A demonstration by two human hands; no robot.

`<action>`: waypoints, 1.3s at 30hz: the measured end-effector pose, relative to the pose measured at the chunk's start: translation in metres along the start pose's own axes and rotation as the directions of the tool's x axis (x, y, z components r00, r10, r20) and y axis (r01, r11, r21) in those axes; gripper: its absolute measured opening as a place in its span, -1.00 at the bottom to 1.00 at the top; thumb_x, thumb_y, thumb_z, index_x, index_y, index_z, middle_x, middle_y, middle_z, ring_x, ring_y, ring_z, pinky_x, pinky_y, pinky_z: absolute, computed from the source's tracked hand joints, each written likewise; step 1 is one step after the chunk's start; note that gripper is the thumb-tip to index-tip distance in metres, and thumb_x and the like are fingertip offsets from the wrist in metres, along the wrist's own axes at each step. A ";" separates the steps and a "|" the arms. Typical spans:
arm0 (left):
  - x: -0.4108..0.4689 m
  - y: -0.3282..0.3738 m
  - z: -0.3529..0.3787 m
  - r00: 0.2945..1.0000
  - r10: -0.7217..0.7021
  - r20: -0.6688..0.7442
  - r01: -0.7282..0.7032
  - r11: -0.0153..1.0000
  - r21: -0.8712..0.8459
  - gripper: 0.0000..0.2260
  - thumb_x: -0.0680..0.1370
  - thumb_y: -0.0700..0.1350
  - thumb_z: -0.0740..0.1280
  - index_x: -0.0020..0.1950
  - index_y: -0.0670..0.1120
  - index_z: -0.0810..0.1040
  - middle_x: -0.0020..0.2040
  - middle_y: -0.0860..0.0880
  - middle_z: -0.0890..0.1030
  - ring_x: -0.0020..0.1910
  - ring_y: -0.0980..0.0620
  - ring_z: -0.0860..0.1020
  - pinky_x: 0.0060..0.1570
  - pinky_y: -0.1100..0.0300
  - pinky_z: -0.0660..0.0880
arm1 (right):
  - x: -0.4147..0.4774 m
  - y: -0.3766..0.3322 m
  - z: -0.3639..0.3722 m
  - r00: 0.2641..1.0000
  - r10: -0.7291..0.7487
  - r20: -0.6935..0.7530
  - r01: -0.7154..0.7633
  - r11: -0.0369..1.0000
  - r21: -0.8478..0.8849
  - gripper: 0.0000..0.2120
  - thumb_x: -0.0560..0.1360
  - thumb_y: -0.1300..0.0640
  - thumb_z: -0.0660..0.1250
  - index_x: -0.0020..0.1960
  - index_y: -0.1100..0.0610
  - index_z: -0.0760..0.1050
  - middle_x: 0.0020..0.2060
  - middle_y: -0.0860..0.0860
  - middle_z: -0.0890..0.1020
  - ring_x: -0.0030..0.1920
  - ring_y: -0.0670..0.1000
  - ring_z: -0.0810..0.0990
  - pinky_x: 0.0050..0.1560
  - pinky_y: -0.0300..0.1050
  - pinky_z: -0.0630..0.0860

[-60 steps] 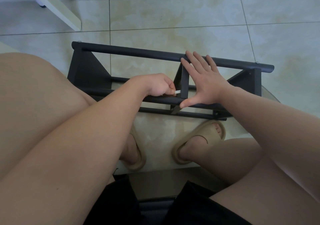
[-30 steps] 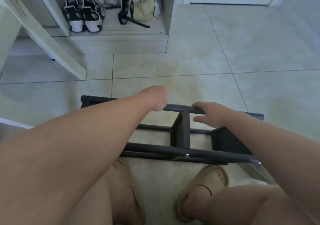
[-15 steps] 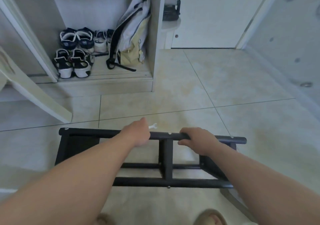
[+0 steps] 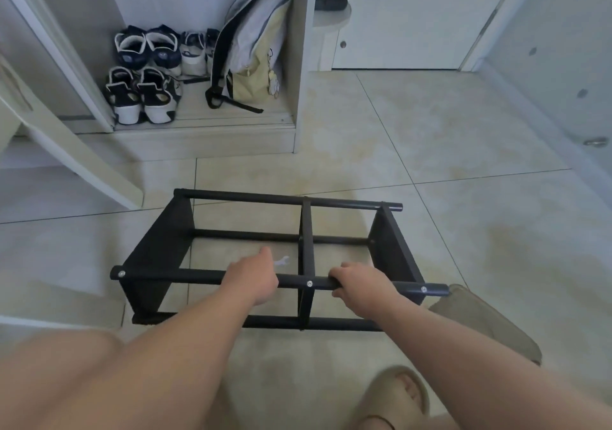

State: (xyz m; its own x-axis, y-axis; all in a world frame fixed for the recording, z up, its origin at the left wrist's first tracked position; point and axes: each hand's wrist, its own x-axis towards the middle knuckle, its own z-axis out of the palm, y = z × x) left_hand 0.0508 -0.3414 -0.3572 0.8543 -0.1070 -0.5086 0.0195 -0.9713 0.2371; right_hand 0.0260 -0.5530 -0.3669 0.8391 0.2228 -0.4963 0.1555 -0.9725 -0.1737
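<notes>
A black metal rack frame [image 4: 159, 250] with two end panels, a centre divider and round bars stands upright on the tiled floor. My left hand [image 4: 255, 280] grips the near top bar [image 4: 185, 275] left of the divider, and a small silver wrench [image 4: 282, 260] sticks out past its fingers. My right hand [image 4: 361, 285] grips the same bar just right of the divider.
An open cupboard at the back holds several sneakers [image 4: 142, 95] and a backpack [image 4: 251, 52]. A white slanted board [image 4: 76, 158] leans at left. A closed white door [image 4: 414, 15] is at the back right. My sandalled foot [image 4: 394, 396] and a tan object [image 4: 486, 323] lie near the rack.
The rack went from lying tipped toward me to standing upright on the floor. Both hands moved onto its top bar and grip it. My view rose as I stood up.
</notes>
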 end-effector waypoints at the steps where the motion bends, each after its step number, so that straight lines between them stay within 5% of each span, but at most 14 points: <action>1: -0.002 0.000 0.006 1.000 -0.007 0.014 0.007 1.000 -0.003 -0.91 0.63 -0.19 0.15 0.11 -0.06 0.28 -0.03 -0.06 0.55 -0.17 -0.01 0.47 -0.14 0.10 0.38 | -0.001 0.000 0.004 0.999 0.016 0.031 -0.016 1.000 0.002 -0.79 0.64 0.05 0.29 0.25 0.05 0.51 0.10 0.02 0.54 0.07 0.09 0.55 0.09 0.06 0.56; 9: -0.007 -0.012 0.060 0.973 -0.061 0.221 0.069 0.997 -0.029 -0.80 0.62 -0.22 0.14 0.24 -0.13 0.35 0.14 -0.10 0.58 0.08 -0.13 0.56 0.10 0.01 0.46 | -0.005 -0.007 0.053 0.972 0.036 0.233 -0.008 0.993 -0.120 -0.80 0.59 0.17 0.27 0.21 0.10 0.49 0.11 0.08 0.54 0.03 0.16 0.58 -0.07 0.01 0.51; 13: -0.006 -0.020 0.079 0.951 -0.072 0.302 0.085 0.996 -0.029 -0.78 0.61 -0.22 0.16 0.26 -0.15 0.35 0.17 -0.16 0.55 0.11 -0.17 0.56 0.04 0.02 0.47 | -0.008 -0.011 0.077 0.960 0.045 0.278 -0.008 0.991 -0.132 -0.79 0.62 0.11 0.28 0.23 0.10 0.48 0.11 0.06 0.54 0.04 0.16 0.58 -0.03 0.04 0.55; 18: -0.001 -0.022 0.076 0.937 -0.040 0.348 0.045 0.999 -0.008 -0.75 0.61 -0.24 0.18 0.29 -0.20 0.40 0.22 -0.21 0.55 0.17 -0.20 0.55 0.08 -0.01 0.50 | -0.007 -0.012 0.079 0.959 0.077 0.273 -0.040 0.990 -0.138 -0.76 0.62 0.04 0.30 0.25 0.08 0.47 0.14 0.05 0.56 0.07 0.14 0.58 -0.05 0.00 0.54; 21: 0.004 -0.014 0.053 0.943 0.027 0.330 -0.045 0.998 0.047 -0.75 0.64 -0.21 0.20 0.30 -0.21 0.49 0.24 -0.18 0.56 0.19 -0.17 0.55 0.17 0.04 0.49 | -0.008 -0.009 0.064 0.972 0.086 0.218 -0.076 0.996 -0.052 -0.58 0.62 -0.05 0.31 0.42 0.03 0.38 0.28 0.02 0.53 0.21 0.12 0.54 0.10 0.06 0.57; 25: 0.008 -0.003 0.008 0.952 0.145 0.269 -0.182 0.976 0.119 -0.80 0.64 -0.17 0.27 0.20 -0.16 0.62 0.12 -0.14 0.65 0.11 -0.13 0.59 0.14 0.02 0.55 | -0.015 -0.008 0.046 0.988 0.024 0.153 -0.024 1.000 -0.003 -0.38 0.60 -0.14 0.32 0.57 0.00 0.20 0.44 0.01 0.41 0.41 0.11 0.37 0.28 0.08 0.48; 30: 0.014 0.005 -0.046 0.926 0.262 0.271 -0.332 0.908 0.254 -0.79 0.61 -0.23 0.25 0.11 -0.21 0.67 -0.14 -0.07 0.53 -0.18 -0.04 0.43 -0.36 0.24 0.32 | -0.018 -0.011 0.056 0.995 -0.052 0.088 0.055 0.998 -0.040 -0.14 0.55 -0.27 0.32 0.65 0.02 -0.03 0.60 0.02 0.16 0.59 0.10 0.09 0.48 0.08 0.21; 34: 0.038 0.006 -0.058 0.889 0.272 0.369 -0.401 0.853 0.335 -0.87 0.58 -0.21 0.33 0.03 -0.13 0.68 -0.21 0.05 0.58 -0.27 0.08 0.47 -0.35 0.31 0.31 | -0.005 -0.007 0.075 0.989 -0.131 0.069 0.137 0.986 -0.092 0.11 0.44 -0.47 0.28 0.65 0.01 -0.29 0.64 -0.04 -0.23 0.63 0.07 -0.26 0.60 0.13 -0.09; 39: 0.077 0.009 -0.044 0.867 0.276 0.416 -0.414 0.863 0.289 -0.85 0.59 -0.17 0.33 0.05 -0.13 0.69 -0.06 -0.03 0.69 -0.19 0.04 0.54 -0.31 0.27 0.40 | 0.015 0.003 0.093 0.977 -0.198 0.076 0.208 0.963 -0.171 0.25 0.30 -0.67 0.06 0.61 0.05 -0.43 0.55 -0.04 -0.49 0.54 0.04 -0.51 0.58 0.15 -0.28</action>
State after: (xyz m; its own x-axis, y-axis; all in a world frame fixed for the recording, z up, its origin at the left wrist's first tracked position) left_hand 0.1393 -0.3486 -0.3576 0.5300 -0.4492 -0.7193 -0.4865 -0.8557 0.1760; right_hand -0.0097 -0.5468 -0.4537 0.7499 0.4153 -0.5150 0.4136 -0.9018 -0.1249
